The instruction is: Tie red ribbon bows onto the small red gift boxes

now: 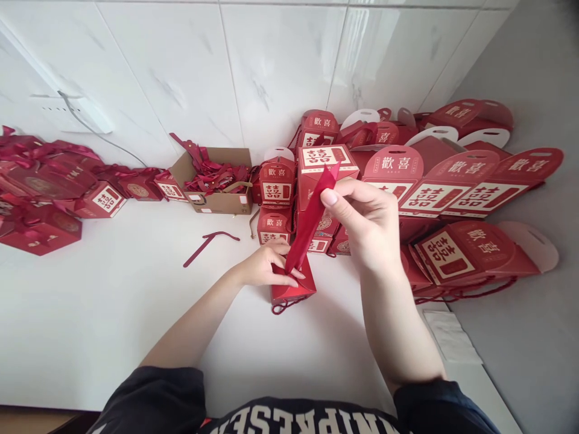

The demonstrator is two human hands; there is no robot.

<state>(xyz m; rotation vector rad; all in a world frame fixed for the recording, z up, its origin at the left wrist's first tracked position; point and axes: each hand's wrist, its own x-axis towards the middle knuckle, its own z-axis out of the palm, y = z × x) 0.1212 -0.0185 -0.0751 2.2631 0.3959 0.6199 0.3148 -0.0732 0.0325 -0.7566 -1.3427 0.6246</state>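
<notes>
A small red gift box [289, 292] lies on the white table in front of me, with a twisted dark-red cord loop at its near end. My left hand [266, 265] grips the box from its left side, thumb and fingers pressed on the top around the base of a ribbon. This shiny red ribbon [307, 232] rises taut from the box top. Its upper end is pinched between the thumb and forefinger of my right hand [368, 220], raised above and right of the box. My left fingers partly hide the point where the ribbon meets the box.
Stacked red gift boxes [470, 193] crowd the right side against the grey wall. A cardboard box [221, 204] of loose ribbons stands at the back. One cut ribbon [199, 250] lies on the table [136, 301]. Ribbon-tied red boxes [40, 226] are piled at left.
</notes>
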